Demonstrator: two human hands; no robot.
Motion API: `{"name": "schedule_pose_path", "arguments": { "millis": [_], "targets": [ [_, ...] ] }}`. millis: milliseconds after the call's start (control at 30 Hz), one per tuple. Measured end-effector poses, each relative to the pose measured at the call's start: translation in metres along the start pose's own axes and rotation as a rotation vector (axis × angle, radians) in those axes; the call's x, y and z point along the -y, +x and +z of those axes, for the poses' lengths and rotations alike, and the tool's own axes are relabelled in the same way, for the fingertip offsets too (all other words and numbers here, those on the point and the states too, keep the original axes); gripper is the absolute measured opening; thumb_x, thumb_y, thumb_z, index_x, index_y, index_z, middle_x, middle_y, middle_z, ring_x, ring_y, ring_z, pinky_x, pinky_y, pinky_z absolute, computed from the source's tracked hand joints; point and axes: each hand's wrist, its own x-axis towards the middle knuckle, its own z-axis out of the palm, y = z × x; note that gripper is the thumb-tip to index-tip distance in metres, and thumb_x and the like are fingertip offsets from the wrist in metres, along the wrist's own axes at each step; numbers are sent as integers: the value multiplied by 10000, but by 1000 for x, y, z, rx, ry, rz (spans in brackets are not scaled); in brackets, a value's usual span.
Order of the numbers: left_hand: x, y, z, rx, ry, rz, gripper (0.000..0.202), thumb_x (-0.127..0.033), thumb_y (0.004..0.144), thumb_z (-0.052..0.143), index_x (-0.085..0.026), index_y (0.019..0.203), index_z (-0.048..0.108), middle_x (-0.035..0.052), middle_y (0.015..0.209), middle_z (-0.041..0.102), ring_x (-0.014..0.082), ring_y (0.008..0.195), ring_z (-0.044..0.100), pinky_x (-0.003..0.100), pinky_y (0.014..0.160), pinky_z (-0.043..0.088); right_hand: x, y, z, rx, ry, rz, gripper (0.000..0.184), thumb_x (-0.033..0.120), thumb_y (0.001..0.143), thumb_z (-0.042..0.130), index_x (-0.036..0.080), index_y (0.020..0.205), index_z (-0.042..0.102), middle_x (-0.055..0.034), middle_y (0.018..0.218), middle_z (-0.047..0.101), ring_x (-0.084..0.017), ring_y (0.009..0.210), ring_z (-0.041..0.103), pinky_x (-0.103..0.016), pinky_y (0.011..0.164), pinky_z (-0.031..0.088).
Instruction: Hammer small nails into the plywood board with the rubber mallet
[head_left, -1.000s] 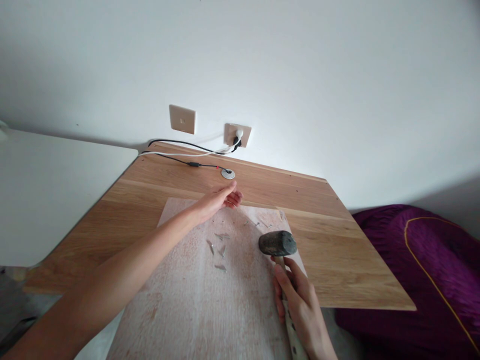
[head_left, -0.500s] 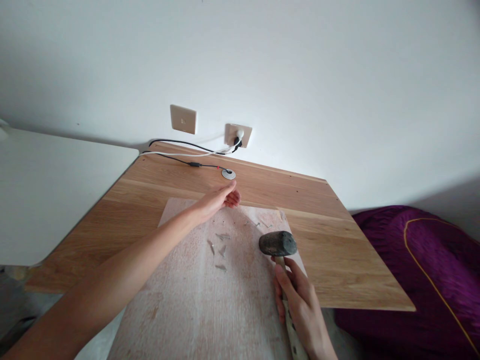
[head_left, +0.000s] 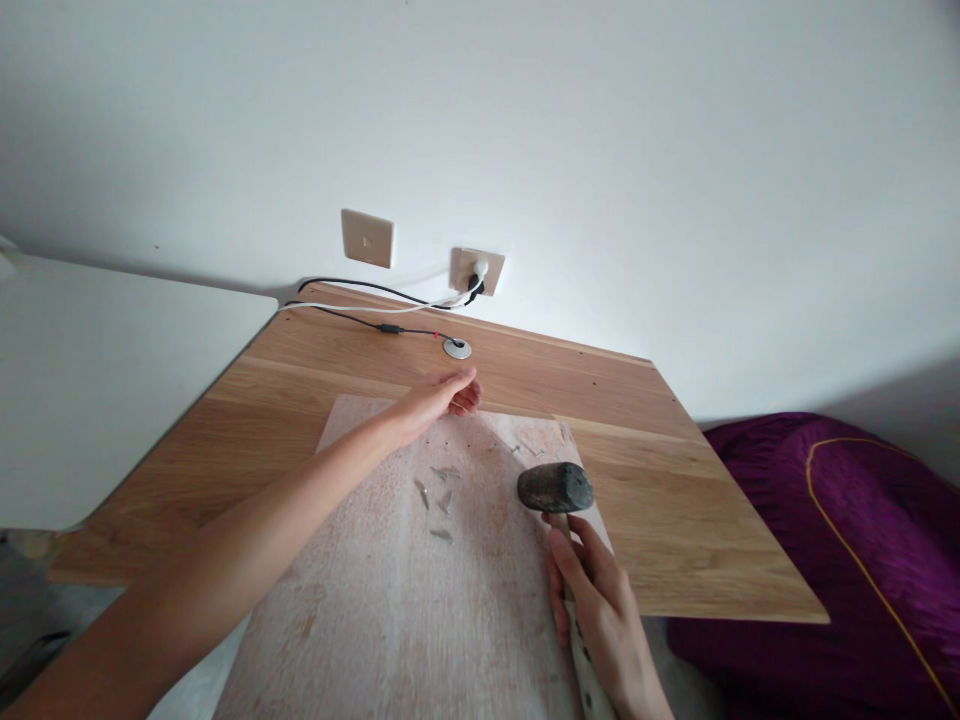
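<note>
Plainly, my right hand [head_left: 600, 605] was closed round the handle of the hammer [head_left: 553, 487], its head at the board's two o'clock; the board [head_left: 405, 620] lay on the bench [head_left: 712, 530]. From that head, loose nails [head_left: 446, 502] lay toward nine o'clock, two small nails [head_left: 538, 452] toward eleven. My left hand [head_left: 444, 393] was half curled at ten, by the board's far edge; whether it held anything, I couldn't tell. Good work, I judged, needed fingers clear of the hammer and short, square taps from that high grip.
</note>
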Motion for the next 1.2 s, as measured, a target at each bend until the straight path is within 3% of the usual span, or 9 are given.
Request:
{"name": "schedule_pose_path", "arguments": {
  "millis": [233, 400, 500, 600, 700, 767, 867, 1000, 1200],
  "targets": [
    [3, 0, -2, 20, 132, 55, 358, -528, 892, 734, -175, 861, 686, 41, 830, 725, 144, 758, 657, 264, 713, 494, 2, 1, -1, 26, 28, 14, 499, 699, 966, 603, 222, 1110, 631, 81, 602, 514, -106, 406, 451, -233, 390, 384],
    [4, -7, -2, 136, 497, 225, 89, -200, 833, 734, -180, 918, 712, 32, 836, 743, 160, 777, 677, 285, 741, 523, 3, 0, -1, 34, 41, 27, 498, 691, 966, 608, 219, 1120, 650, 74, 605, 533, -105, 401, 460, -235, 395, 390],
    [-2, -17, 2, 206, 716, 356, 270, -40, 758, 666, -182, 969, 757, 55, 931, 752, 167, 804, 674, 293, 753, 518, 2, 1, 0, 22, 37, 42, 528, 703, 961, 605, 211, 1146, 654, 73, 606, 537, -105, 392, 455, -238, 391, 383],
    [-11, -28, 4, 222, 817, 427, 267, -57, 822, 627, -193, 1001, 772, 62, 927, 742, 172, 803, 671, 299, 759, 501, 2, 2, 0, 5, 44, 42, 559, 726, 936, 618, 204, 1132, 656, 70, 605, 537, -109, 388, 449, -244, 381, 370],
    [-17, -37, 4, 325, 857, 398, 126, -234, 947, 645, -206, 983, 763, 44, 846, 736, 166, 734, 643, 294, 706, 465, 3, 1, 1, 5, 55, 51, 547, 731, 928, 628, 208, 1087, 648, 69, 614, 532, -110, 396, 447, -249, 379, 373],
    [-18, -41, 2, 405, 854, 360, 111, -293, 939, 686, -208, 913, 753, 24, 781, 716, 157, 681, 614, 286, 664, 437, 3, 1, 1, 11, 61, 57, 532, 722, 935, 628, 212, 1085, 641, 71, 620, 526, -108, 399, 444, -249, 380, 378],
    [-15, -43, -2, 456, 822, 337, 67, -220, 807, 787, -204, 798, 723, 5, 748, 692, 148, 669, 597, 276, 648, 420, 1, 1, 0, 19, 61, 51, 519, 705, 946, 627, 214, 1114, 638, 74, 626, 522, -107, 400, 450, -245, 380, 380],
    [-10, -43, -7, 521, 834, 278, 223, -83, 675, 781, -197, 858, 723, -5, 816, 704, 142, 714, 620, 261, 664, 426, 0, 1, -1, 20, 48, 43, 509, 689, 965, 614, 211, 1136, 652, 78, 617, 514, -105, 408, 458, -239, 395, 392],
    [-4, -45, -6, 515, 909, 169, 326, -17, 664, 683, -165, 950, 730, -24, 771, 685, 113, 679, 614, 221, 632, 430, 3, 2, 1, 7, 64, 20, 524, 706, 942, 627, 201, 1075, 663, 78, 605, 502, -97, 388, 439, -233, 370, 367]
  ]
}}
